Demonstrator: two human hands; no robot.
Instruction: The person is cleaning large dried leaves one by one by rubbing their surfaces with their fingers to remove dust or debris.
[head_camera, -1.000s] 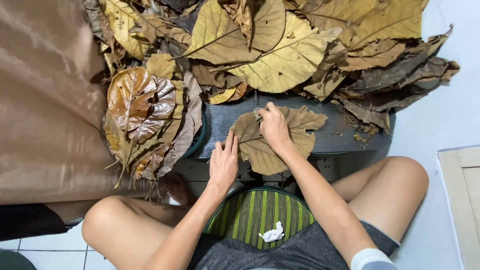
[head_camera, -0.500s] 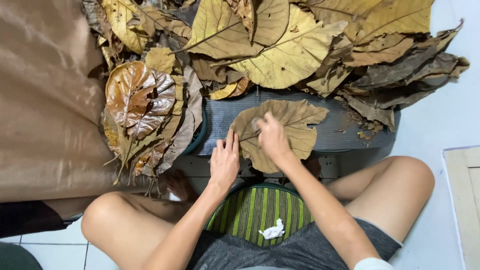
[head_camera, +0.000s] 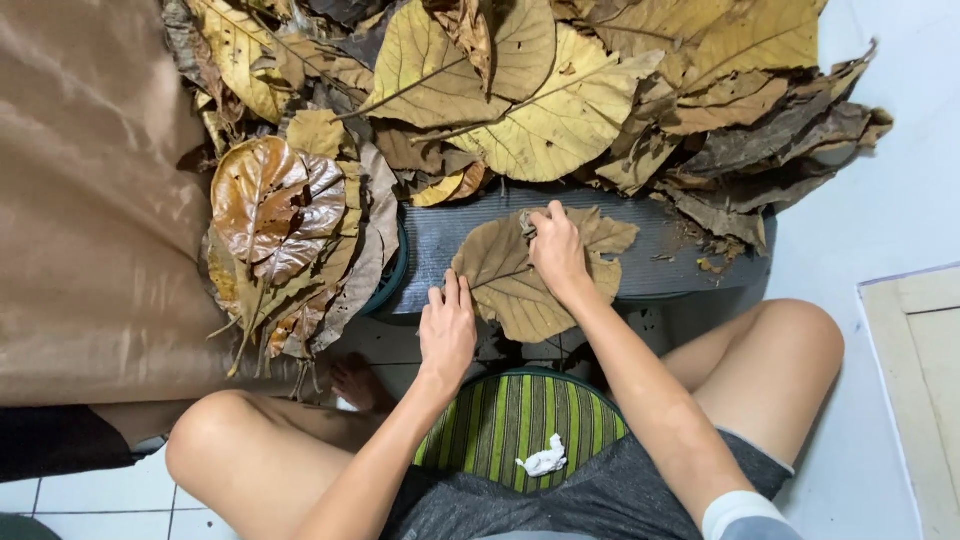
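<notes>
A large dry brown leaf (head_camera: 510, 275) lies flat on a dark grey ribbed mat (head_camera: 660, 255) in front of me. My left hand (head_camera: 447, 330) rests flat with fingers together at the leaf's near left edge, by its stalk. My right hand (head_camera: 556, 250) presses on the upper middle of the leaf, fingers closed on a small crumpled wad (head_camera: 527, 220). Between my bare knees sits a green striped cushion (head_camera: 500, 420) with a small white crumpled scrap (head_camera: 543, 461) on it.
A big heap of dry yellow and brown leaves (head_camera: 560, 110) fills the far side. A stack of shiny brown leaves (head_camera: 275, 215) lies at the left beside a brown cloth (head_camera: 90, 200). A pale board (head_camera: 920, 360) lies at the right on the light floor.
My right hand has slid a little across the leaf toward its upper middle. My left hand has stayed at the leaf's near edge.
</notes>
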